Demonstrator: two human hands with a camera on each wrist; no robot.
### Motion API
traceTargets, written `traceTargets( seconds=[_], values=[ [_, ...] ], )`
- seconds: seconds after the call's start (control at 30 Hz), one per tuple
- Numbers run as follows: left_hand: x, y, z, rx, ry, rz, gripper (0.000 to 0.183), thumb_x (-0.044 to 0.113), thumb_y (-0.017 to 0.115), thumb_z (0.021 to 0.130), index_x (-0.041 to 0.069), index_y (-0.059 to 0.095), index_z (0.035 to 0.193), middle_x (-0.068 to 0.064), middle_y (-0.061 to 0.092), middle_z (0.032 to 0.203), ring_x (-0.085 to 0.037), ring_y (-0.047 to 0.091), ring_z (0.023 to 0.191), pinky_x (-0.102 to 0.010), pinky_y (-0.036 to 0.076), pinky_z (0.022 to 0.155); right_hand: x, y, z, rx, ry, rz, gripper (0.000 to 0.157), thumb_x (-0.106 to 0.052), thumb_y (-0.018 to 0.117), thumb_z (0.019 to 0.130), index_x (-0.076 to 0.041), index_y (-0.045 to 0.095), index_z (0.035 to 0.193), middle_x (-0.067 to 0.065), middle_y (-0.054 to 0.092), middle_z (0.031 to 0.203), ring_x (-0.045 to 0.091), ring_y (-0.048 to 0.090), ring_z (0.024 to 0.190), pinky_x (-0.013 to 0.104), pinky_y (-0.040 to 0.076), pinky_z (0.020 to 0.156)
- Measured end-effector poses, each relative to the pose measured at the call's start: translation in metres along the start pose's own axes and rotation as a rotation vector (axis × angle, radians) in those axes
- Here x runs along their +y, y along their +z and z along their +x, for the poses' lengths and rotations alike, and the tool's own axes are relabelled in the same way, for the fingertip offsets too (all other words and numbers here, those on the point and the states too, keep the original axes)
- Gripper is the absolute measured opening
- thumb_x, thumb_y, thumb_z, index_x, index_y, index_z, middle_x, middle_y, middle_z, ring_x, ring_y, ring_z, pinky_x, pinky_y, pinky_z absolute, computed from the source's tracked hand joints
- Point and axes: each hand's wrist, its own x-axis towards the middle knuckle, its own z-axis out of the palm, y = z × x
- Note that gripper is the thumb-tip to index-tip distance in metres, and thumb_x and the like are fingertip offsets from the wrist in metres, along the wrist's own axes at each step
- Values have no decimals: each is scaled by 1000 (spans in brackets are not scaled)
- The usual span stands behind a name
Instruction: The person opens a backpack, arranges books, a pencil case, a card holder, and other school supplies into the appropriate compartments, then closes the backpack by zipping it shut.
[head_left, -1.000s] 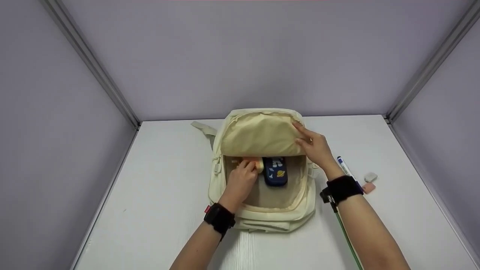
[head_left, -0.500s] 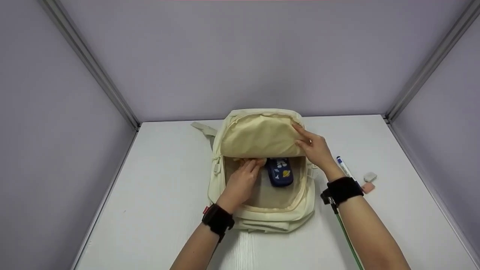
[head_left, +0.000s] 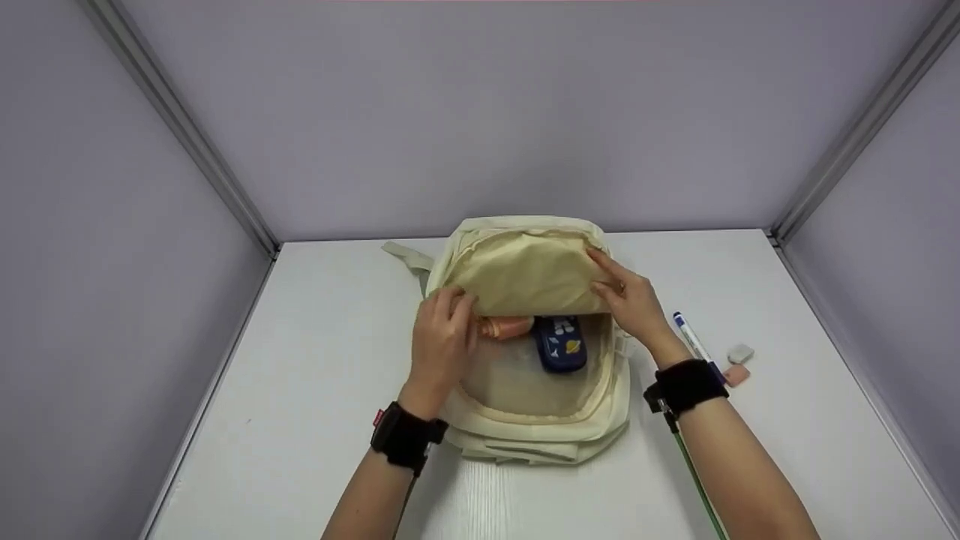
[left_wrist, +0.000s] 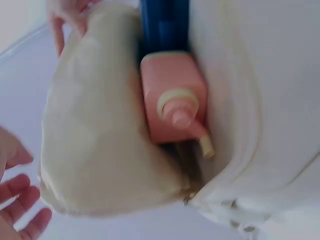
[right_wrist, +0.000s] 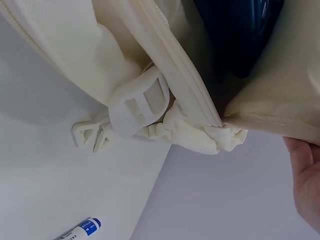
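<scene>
A cream backpack (head_left: 540,431) lies with its main compartment unzipped. My right hand (head_left: 634,300) holds its front flap (head_left: 525,274) up by the right edge, with part of the hand out of sight behind the cloth. My left hand (head_left: 441,341) is by the flap's left edge; in the left wrist view its fingers (left_wrist: 22,200) are spread and hold nothing. Inside sit a pink crank pencil sharpener (left_wrist: 172,77), partly under the flap in the head view, and a dark blue pencil case (head_left: 561,349) with a planet print, side by side.
To the right of the backpack lie a blue-capped marker (head_left: 691,335), a pale grey lump (head_left: 741,354) and a small pink block (head_left: 737,375). A strap (head_left: 409,257) sticks out at the back left. Walls (head_left: 525,112) enclose the white table (head_left: 315,337) at the back and sides.
My left hand has let go of the pencil sharpener and moved left, out of the compartment to the flap's edge. The pencil case has shifted slightly right. My right hand stays on the flap.
</scene>
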Motion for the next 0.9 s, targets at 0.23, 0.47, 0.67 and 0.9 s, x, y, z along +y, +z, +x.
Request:
traceTargets(
  seconds=[0.23,0.47,0.67,0.9],
  values=[
    [-20,-4,2,-125,-306,-144,45,5,65,93,-5,47,133,-22,58,114,-36,60,102,-46,50,84,-3,4,-9,37,-24,-75,55,-6,67,93,-17,42,140,16,61,127,27,61,80,39,46,68],
    [-24,-8,-10,-233,-463,-389,70,54,25,103,-2,61,125,-19,66,117,-36,63,109,-48,48,91,-5,3,-19,31,102,152,43,-1,69,90,-5,30,108,16,59,86,23,61,62,23,40,50],
    [-29,-14,-12,-285,-509,-585,96,68,8,95,2,77,98,-10,73,95,-26,69,93,-44,52,83,-21,-10,-35,-2,110,183,37,4,74,84,3,43,103,12,63,87,20,66,76,21,47,61],
    [-26,-18,-15,-579,-580,-645,96,68,7,96,2,75,107,-11,70,115,-27,65,104,-44,49,90,-9,-13,-55,-92,-6,174,22,17,71,79,5,64,95,15,69,99,20,65,97,18,48,85]
  ],
)
